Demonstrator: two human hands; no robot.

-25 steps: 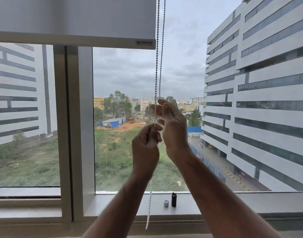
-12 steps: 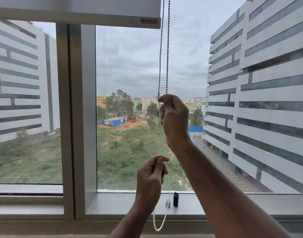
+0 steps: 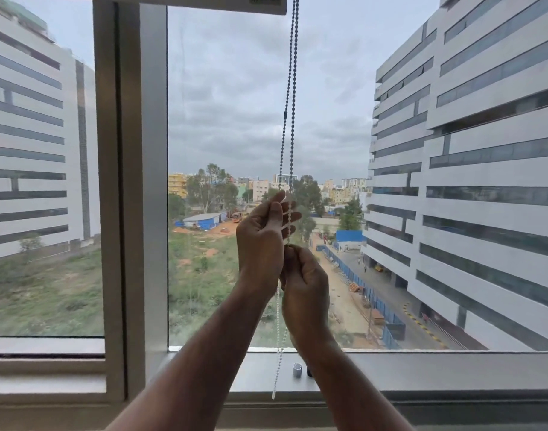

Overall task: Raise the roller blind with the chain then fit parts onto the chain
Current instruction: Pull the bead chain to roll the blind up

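Observation:
The bead chain (image 3: 290, 88) hangs in two strands from the top of the window, with a small dark connector on the left strand. Only the blind's bottom rail (image 3: 189, 2) shows, at the very top of the view. My left hand (image 3: 260, 244) is the upper one, its thumb and fingers loosely closed around the chain. Just below it, my right hand (image 3: 305, 284) is fisted on the chain. The white lower loop (image 3: 276, 384) dangles down to the sill. A small grey part (image 3: 297, 369) stands on the sill. A black part (image 3: 309, 373) beside it is mostly hidden by my right wrist.
The grey window sill (image 3: 437, 373) runs across below my hands. A thick vertical frame post (image 3: 129, 197) divides the glass on the left. White office buildings and a green field lie outside.
The blind's bottom rail has climbed to the top edge of view. My right hand has come down with the chain, and my left hand has moved from low up above it.

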